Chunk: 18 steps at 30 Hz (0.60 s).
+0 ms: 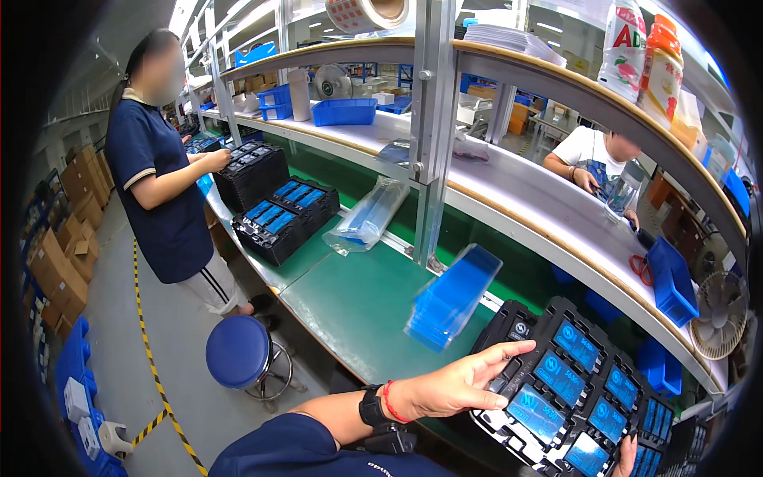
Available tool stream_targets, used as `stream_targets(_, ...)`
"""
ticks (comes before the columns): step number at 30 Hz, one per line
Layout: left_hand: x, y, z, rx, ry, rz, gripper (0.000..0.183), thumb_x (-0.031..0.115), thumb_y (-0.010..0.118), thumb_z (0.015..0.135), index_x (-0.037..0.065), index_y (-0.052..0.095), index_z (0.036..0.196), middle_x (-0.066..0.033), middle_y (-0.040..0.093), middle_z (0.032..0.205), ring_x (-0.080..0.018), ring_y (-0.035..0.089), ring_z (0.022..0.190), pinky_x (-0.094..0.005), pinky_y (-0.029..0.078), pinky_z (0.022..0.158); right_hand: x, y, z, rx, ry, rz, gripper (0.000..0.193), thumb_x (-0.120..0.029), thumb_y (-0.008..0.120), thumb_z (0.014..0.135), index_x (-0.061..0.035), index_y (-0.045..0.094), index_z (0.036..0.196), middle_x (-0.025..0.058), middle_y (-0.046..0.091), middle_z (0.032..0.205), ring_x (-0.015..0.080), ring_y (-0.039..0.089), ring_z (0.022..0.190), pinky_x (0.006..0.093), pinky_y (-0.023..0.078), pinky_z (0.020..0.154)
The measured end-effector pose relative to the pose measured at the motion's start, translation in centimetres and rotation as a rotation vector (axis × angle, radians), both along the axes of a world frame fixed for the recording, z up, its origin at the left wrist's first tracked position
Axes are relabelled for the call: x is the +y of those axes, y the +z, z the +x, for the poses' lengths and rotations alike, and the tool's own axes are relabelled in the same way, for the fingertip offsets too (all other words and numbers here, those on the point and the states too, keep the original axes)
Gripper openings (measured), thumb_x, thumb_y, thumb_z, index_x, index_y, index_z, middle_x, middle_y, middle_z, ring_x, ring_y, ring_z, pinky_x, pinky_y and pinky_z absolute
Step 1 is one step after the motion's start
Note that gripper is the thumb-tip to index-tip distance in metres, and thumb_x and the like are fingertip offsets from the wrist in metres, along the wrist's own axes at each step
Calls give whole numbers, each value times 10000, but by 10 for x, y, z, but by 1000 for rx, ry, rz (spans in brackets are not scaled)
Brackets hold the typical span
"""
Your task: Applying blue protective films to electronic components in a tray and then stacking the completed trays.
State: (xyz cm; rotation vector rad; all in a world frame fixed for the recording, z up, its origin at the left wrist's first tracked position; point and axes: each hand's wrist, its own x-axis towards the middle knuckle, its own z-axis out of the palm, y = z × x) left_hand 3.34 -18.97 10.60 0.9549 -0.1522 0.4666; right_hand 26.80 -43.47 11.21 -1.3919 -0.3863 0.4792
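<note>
At the lower right a black moulded tray [543, 360] is tilted toward me, its pockets holding several shiny blue rectangular pieces [560, 378]. My left hand [457, 387] grips the tray's left edge, index finger and thumb on either side of the rim. Only a few fingers of my right hand [626, 459] show, curled on the tray's near right edge; the rest is out of the picture. Beneath and beside the held tray are more black trays [656, 417] with blue pieces. A fan of blue plastic sheets [455, 298] lies on the green bench just beyond my left hand.
Farther along the green bench [350, 306] are a clear plastic bag [369, 215] and stacked black trays [286, 238], where a co-worker [155, 167] stands. A blue round stool [238, 348] is beside the bench. An upright metal post [433, 135] carries the shelves; another person [596, 163] sits behind them.
</note>
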Motion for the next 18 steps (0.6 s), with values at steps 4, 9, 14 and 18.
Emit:
stream_targets(4,0,-5,0,-4,-80,-12,813,-4,618,828,91,115,1459,-108,255,1447,-181,397,1240,-310,353,1032,-14,-1,-10,-62,-158,43,329,-174,494,923,59,541,1150,92,547,1098,166,492,987,303,371,887)
stream_targets(9,9,-20,-13,88,1,67,642,-5,552,881,64,218,1426,-124,290,1446,-260,473,1207,-345,482,900,-92,-50,24,-1090,-448,-275,605,-373,635,790,79,522,1175,233,561,1161,367,540,1070,433,412,939)
stream_targets(14,26,-38,-30,229,393,112,394,51,556,896,-24,442,1266,-134,478,1293,-229,547,1108,-324,507,863,-79,-30,-8,-1465,-862,-231,365,-227,505,925,78,570,1116,216,591,1108,310,570,1022,414,434,907)
stream_targets(18,52,-71,-46,308,798,215,271,60,580,882,4,557,1145,-113,563,1170,-175,576,1043,-285,518,811,-105,-42,9,-1175,-869,-46,378,-217,406,964,84,562,1131,216,590,1107,295,566,1025,396,418,931)
